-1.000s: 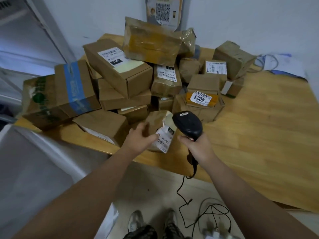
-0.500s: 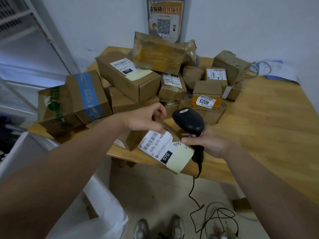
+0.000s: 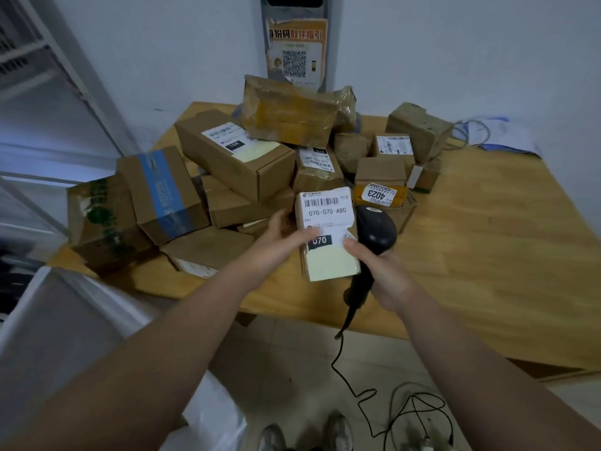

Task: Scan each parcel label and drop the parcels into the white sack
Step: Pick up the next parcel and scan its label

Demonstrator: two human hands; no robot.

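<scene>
My left hand [image 3: 276, 242] grips a small cardboard parcel [image 3: 328, 258] by its left side, thumb across the label. The white label with a barcode and "070-070-A80" faces up toward me. My right hand [image 3: 379, 268] grips the handle of a black barcode scanner [image 3: 375, 232], and one of its fingers touches the parcel's right edge. The scanner's head sits just right of the label. The white sack [image 3: 208, 415] lies low at the left, between my forearm and the table, mostly hidden by my arm.
A heap of brown parcels [image 3: 247, 164] covers the back left of the wooden table [image 3: 487, 255]. The scanner's black cable [image 3: 354, 385] trails down to the tiled floor beside my shoes. Papers and a wire lie at the table's far right corner. Metal shelving stands at the left.
My left hand lifted the parcel off the table's edge and turned it so the label faces up. The scanner stayed close beside it, now at the label's right.
</scene>
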